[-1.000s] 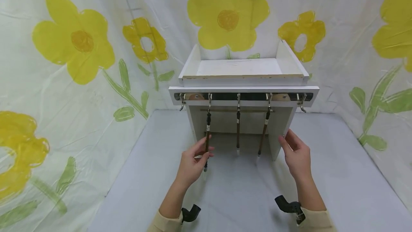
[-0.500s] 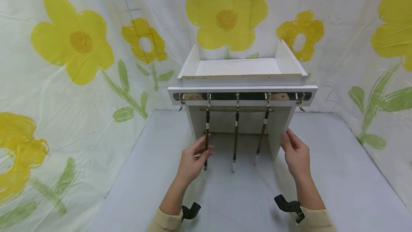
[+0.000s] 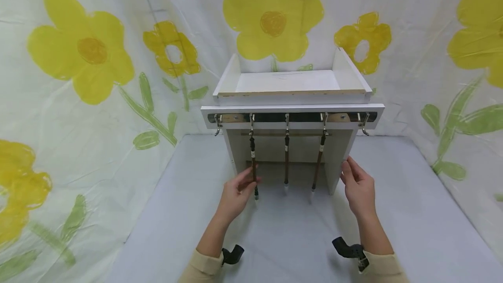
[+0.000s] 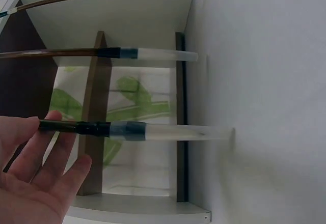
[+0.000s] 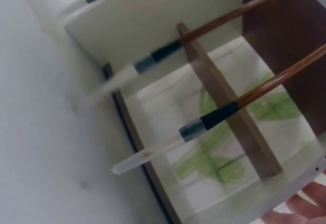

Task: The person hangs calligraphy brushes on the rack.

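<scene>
Three brown-handled calligraphy brushes with clear caps hang tip down from hooks on a white wooden shelf [image 3: 292, 99]. My left hand [image 3: 235, 193] pinches the left brush [image 3: 253, 154] on its lower handle, between thumb and fingers. Its capped tip [image 4: 183, 132] shows beyond the fingers in the left wrist view. The middle brush [image 3: 287, 160] and the right brush [image 3: 318, 160] hang untouched. My right hand [image 3: 359, 189] holds the front edge of the shelf's right side panel [image 3: 339, 156]; in the right wrist view only some of its fingers [image 5: 305, 203] show.
Hooks without brushes sit at the left end [image 3: 218, 124] and right end [image 3: 363, 123] of the metal rail. The shelf stands on a pale table [image 3: 291, 239]. Behind hangs a white curtain [image 3: 212, 25] with yellow flowers.
The left brush's lower end has swung a little right, still in my left hand. The middle brush has swung forward and back. My right hand stays at the side panel.
</scene>
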Action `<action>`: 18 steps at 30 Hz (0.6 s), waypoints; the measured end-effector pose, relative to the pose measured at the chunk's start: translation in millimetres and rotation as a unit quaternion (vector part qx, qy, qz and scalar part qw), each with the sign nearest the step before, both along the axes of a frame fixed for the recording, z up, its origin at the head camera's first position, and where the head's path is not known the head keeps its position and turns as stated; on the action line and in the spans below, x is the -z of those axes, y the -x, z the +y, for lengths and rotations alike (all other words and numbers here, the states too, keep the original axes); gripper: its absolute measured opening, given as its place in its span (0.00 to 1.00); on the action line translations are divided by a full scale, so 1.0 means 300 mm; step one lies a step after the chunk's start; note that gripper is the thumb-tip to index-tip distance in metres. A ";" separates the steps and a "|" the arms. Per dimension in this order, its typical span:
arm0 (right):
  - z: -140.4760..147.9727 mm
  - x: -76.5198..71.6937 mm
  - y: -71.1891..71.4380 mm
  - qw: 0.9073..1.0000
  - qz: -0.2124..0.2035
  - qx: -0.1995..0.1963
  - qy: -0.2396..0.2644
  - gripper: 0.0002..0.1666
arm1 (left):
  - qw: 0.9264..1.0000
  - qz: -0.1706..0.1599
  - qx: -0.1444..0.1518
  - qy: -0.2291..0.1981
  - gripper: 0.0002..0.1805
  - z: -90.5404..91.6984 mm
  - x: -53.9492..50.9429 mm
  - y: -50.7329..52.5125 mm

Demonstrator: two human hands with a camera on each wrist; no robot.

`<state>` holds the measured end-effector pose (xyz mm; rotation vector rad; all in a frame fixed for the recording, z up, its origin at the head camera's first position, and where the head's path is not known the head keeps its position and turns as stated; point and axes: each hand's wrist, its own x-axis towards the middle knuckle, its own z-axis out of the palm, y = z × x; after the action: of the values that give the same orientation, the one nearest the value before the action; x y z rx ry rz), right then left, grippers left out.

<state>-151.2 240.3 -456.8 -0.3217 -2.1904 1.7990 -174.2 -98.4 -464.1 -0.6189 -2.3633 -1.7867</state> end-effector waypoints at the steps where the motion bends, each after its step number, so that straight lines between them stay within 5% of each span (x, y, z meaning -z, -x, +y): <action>1: -0.001 0.000 -0.001 1.000 0.001 -0.002 -0.002 0.37 | 1.000 0.005 0.000 0.003 0.26 -0.004 0.006 0.003; 11: 0.004 -0.003 -0.010 0.999 0.004 -0.009 -0.042 0.38 | 0.999 0.039 -0.018 0.019 0.23 -0.085 0.036 0.031; 13: 0.014 -0.002 -0.012 0.997 0.001 -0.018 -0.078 0.39 | 0.996 0.073 -0.024 0.042 0.22 -0.126 0.042 0.045; 16: 0.040 -0.004 -0.020 0.985 0.007 -0.038 -0.169 0.39 | 0.974 0.150 -0.088 0.143 0.21 -0.193 0.038 0.059; 18: 0.063 -0.008 -0.032 0.971 0.023 -0.047 -0.235 0.40 | 0.943 0.201 -0.145 0.221 0.22 -0.238 0.038 0.071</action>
<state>-141.6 259.2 -454.2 -0.0716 -2.5400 1.2515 -195.4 -169.9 -475.6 -0.5718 -2.4047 -0.9097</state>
